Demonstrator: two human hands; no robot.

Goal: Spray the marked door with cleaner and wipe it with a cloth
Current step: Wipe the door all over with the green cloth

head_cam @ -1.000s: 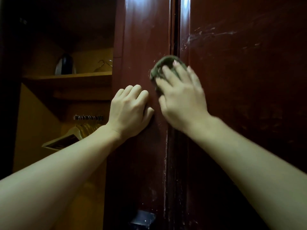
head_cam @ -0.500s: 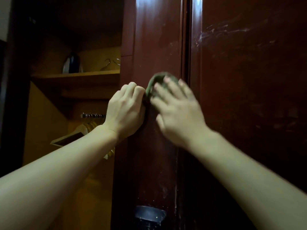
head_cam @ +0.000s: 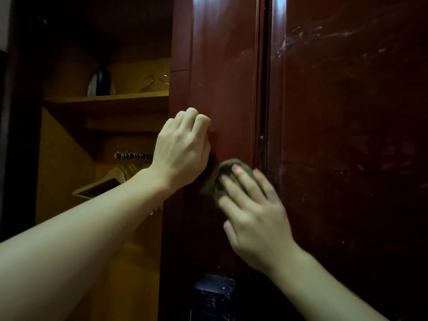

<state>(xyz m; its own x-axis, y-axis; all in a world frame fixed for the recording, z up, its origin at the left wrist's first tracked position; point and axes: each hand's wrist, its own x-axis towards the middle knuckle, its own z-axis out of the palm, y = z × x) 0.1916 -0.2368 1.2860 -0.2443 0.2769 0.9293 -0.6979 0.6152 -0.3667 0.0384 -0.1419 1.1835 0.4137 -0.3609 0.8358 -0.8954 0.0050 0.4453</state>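
Observation:
A glossy dark red wardrobe door [head_cam: 224, 77] stands in front of me, its narrow face turned my way. My right hand [head_cam: 252, 216] presses a crumpled green cloth [head_cam: 220, 179] flat against the door with straight fingers. My left hand [head_cam: 183, 147] has its fingers curled round the door's left edge, at about the same height. White smears of cleaner streak the neighbouring door panel [head_cam: 347, 112] on the right, mostly near its top. A dark tape mark [head_cam: 214, 290] sits low on the door.
To the left the wardrobe is open: a wooden shelf [head_cam: 106, 99] carries a dark kettle [head_cam: 100, 82], with wire hanger hooks beside it. Below hang several wooden hangers [head_cam: 104, 184] on a rail. The room is dim.
My right hand has slid the cloth down the door, from above my left hand to below it. My left hand's fingers have curled tighter on the door edge.

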